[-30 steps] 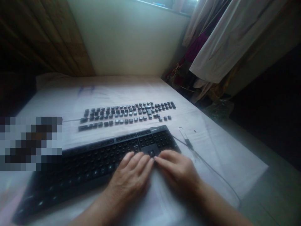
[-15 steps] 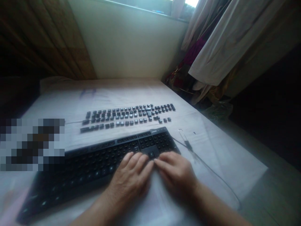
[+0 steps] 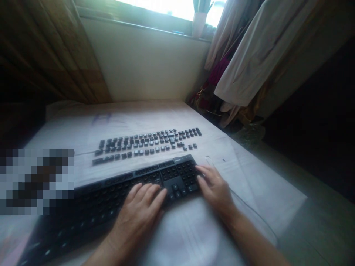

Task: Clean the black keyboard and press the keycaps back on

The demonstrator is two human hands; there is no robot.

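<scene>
A black keyboard lies slanted on a white cloth in front of me. My left hand rests flat on its lower right part, fingers stretched out over the keys. My right hand lies at the keyboard's right end, fingers extended along the edge by the number pad. Neither hand holds anything. Beyond the keyboard, several loose black keycaps are laid out in rows on the cloth.
A thin cable runs from the keyboard's right end across the cloth. A small clear object lies near my right hand. Hanging clothes and a wall with a window sill stand behind.
My right hand has moved right and forward from the middle to the keyboard's right end. My left hand slid slightly left. The view tilted up, showing the window.
</scene>
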